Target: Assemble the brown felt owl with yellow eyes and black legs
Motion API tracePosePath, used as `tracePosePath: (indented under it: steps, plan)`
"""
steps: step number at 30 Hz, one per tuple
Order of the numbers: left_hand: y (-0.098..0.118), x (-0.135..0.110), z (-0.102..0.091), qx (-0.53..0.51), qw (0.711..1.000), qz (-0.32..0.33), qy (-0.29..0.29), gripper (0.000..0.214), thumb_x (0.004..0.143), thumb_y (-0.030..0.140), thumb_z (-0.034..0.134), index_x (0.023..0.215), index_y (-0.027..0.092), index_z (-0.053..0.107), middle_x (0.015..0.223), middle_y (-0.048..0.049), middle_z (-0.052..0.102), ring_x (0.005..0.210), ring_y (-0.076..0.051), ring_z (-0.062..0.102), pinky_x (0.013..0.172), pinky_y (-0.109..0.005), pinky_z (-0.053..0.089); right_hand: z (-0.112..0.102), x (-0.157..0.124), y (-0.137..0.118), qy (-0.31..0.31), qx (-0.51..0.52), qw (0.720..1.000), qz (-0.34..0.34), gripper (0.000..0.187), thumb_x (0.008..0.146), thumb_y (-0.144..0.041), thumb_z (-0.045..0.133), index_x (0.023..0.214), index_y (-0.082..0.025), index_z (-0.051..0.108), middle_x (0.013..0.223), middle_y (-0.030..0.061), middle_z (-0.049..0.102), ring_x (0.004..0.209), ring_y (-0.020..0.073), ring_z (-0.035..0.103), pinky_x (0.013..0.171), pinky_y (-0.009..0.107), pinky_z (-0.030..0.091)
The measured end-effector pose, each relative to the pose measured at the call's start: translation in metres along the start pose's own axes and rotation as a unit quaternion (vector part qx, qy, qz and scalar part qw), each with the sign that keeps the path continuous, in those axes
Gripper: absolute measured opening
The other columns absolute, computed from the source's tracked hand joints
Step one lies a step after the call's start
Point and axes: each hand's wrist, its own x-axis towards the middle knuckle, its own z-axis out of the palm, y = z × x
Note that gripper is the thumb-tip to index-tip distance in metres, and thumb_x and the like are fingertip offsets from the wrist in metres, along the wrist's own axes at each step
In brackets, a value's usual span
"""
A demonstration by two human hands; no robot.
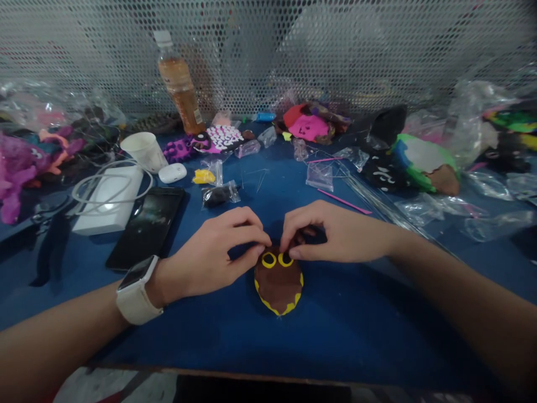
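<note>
A brown clay figure (278, 284) with yellow edging and two yellow-ringed black eyes lies flat on the blue table (335, 347). My left hand (229, 246), with a watch on its wrist, pinches at the figure's upper left edge by one eye. My right hand (316, 232) has its thumb and index finger bent down onto the upper right edge, beside the other eye. Fingertips of both hands touch the clay there. Behind the hands lie a bag of black clay (220, 194) and a piece of yellow clay (203, 177).
To the left are a black phone (146, 226), a white box (109, 201) with a cable, pliers (50, 235) and a paper cup (144, 151). A drink bottle (180, 84) leans at the mesh panel (268, 50). Pink sticks (344, 201) and wires (377, 204) lie right.
</note>
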Motion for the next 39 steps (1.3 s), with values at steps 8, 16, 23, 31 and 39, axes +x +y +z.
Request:
tracePosePath:
  steps: [8,16,23,31,39]
  plan:
    - [0.005,0.000,0.000,0.008,0.995,0.089,-0.048,0.021,0.100,0.016,0.059,0.113,0.023,0.074,0.118,-0.0079,0.071,0.111,-0.021,0.064,0.099,-0.039,0.053,0.000,0.000,0.002,0.007,0.001,1.000,-0.014,0.011,0.088,-0.021,0.076,0.098,-0.022,0.080,0.095,0.0019,0.075,0.077,0.0130,0.063,0.067,0.027,0.048]
    - [0.008,-0.001,-0.002,0.079,0.985,0.124,-0.096,0.029,0.102,0.016,0.059,0.125,0.026,0.073,0.132,-0.0100,0.064,0.120,-0.025,0.059,0.104,-0.042,0.049,-0.002,-0.001,0.004,0.006,0.017,1.000,-0.025,0.010,0.086,-0.019,0.078,0.094,-0.023,0.083,0.097,0.0021,0.074,0.083,0.0144,0.067,0.076,0.029,0.053]
    - [0.008,-0.001,-0.003,0.087,0.986,0.114,-0.090,0.030,0.100,0.017,0.064,0.125,0.030,0.074,0.131,-0.0096,0.063,0.117,-0.025,0.060,0.103,-0.042,0.051,-0.001,-0.002,0.004,0.010,0.023,0.999,-0.029,0.012,0.086,-0.023,0.080,0.098,-0.023,0.082,0.097,0.0022,0.075,0.083,0.0146,0.066,0.075,0.029,0.052]
    - [0.006,0.000,-0.003,0.085,0.985,0.125,-0.082,0.031,0.101,0.015,0.059,0.126,0.027,0.073,0.130,-0.0105,0.063,0.117,-0.024,0.060,0.100,-0.041,0.051,0.001,-0.001,0.005,0.008,0.020,0.999,-0.034,0.015,0.088,-0.024,0.080,0.103,-0.023,0.082,0.097,0.0013,0.074,0.080,0.0128,0.064,0.073,0.027,0.051]
    - [0.010,-0.002,-0.006,0.047,0.992,0.105,0.042,0.020,0.092,0.006,0.060,0.096,0.018,0.075,0.103,-0.0068,0.064,0.091,-0.017,0.061,0.079,-0.032,0.050,0.011,0.001,-0.001,0.044,0.000,0.998,-0.046,0.012,0.085,-0.031,0.085,0.092,-0.023,0.083,0.092,0.0011,0.072,0.079,0.0128,0.065,0.072,0.026,0.051]
